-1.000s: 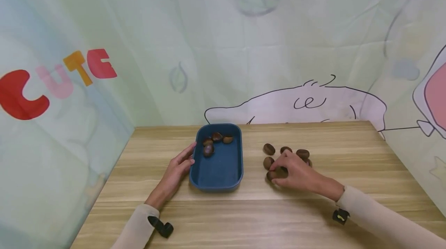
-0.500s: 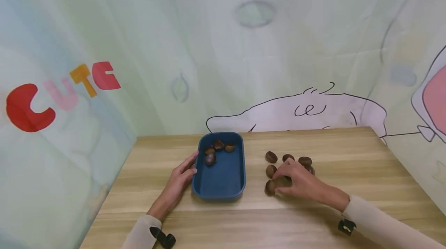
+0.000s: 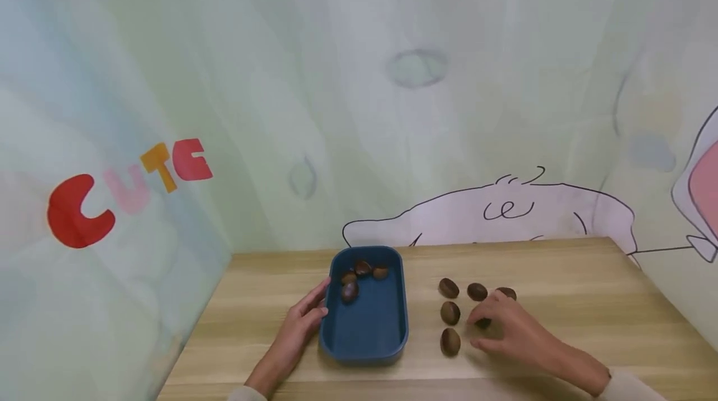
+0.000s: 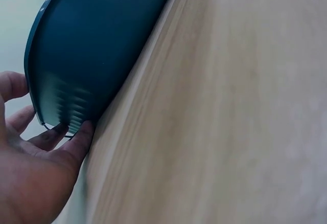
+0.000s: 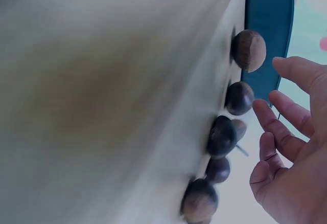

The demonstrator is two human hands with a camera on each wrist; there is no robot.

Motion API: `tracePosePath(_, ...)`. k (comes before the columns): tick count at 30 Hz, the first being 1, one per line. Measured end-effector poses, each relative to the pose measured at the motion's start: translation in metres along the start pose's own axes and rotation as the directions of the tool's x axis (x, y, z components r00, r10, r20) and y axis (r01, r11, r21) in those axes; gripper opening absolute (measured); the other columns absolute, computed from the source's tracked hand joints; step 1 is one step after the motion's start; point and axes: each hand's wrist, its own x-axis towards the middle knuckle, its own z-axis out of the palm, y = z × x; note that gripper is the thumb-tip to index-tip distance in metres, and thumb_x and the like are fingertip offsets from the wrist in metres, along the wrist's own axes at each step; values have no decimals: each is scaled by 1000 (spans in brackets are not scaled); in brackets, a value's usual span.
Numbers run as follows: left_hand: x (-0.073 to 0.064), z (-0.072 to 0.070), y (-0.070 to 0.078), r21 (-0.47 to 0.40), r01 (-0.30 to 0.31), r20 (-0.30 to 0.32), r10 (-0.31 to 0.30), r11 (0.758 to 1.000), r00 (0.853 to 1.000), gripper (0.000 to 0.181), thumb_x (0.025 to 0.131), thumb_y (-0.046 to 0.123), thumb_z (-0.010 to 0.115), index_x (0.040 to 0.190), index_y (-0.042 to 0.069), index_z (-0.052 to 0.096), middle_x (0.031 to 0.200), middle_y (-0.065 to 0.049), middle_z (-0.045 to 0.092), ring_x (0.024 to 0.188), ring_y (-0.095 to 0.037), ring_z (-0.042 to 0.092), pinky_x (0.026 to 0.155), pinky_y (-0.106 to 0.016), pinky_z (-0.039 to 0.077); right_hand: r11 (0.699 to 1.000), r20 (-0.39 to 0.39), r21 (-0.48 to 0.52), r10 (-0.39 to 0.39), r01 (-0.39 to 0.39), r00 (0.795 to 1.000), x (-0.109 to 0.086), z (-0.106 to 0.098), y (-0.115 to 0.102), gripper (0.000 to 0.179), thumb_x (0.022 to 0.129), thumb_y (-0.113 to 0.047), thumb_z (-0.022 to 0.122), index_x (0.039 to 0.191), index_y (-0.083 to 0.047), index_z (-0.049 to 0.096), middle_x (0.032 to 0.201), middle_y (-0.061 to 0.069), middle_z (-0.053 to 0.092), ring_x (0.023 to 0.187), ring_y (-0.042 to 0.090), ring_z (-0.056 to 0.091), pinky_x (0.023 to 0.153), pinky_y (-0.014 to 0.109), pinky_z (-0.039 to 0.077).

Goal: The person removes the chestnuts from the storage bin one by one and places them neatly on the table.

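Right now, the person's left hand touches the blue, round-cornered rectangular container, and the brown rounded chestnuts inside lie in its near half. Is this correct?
Not quite: the head view shows the chestnuts in the far half of the container. The left hand does touch it.

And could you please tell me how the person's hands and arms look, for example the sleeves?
The left hand and the right hand are both bare: no glove or ring shows. Little clothing is in view: the left sleeve and right sleeve, at the bottom of the head view, are pale beige and plain, with no visible markings.
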Motion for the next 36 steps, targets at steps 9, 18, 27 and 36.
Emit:
tracePosePath(9,-11,2,-3,43,25,12,-26,999,1000,65,108,10,57,170,3,39,175,-28,31,161,-46,32,107,-24,50,985,110,112,119,-131,987,-54,-9,13,21,87,-21,94,104,-22,81,102,-17,72,95,0,52,73,27,46)
tracePosePath(18,-5,2,-3,22,-4,8,4,1000,1000,64,106,8,58,168,8,46,175,-24,35,163,-42,29,110,-24,48,959,63,47,276,-279,959,-50,-31,-3,22,90,-26,92,109,-25,80,109,-12,71,101,4,57,83,28,55)
tracePosePath(27,4,-1,3,9,-18,13,18,1000,1000,63,106,5,57,168,9,47,175,-22,37,162,-39,31,108,-22,49,989,-48,93,120,-115,992,12,-16,-12,28,85,-14,96,109,-18,81,109,-14,72,101,10,60,83,34,57)
tracePosePath(36,4,-2,1,9,-7,0,7,1000,1000,63,105,4,57,168,10,48,174,-22,38,161,-36,33,106,-19,49,984,75,134,111,-120,991,79,-5,-19,24,95,-19,88,117,-19,80,118,-3,75,112,22,61,91,43,57)
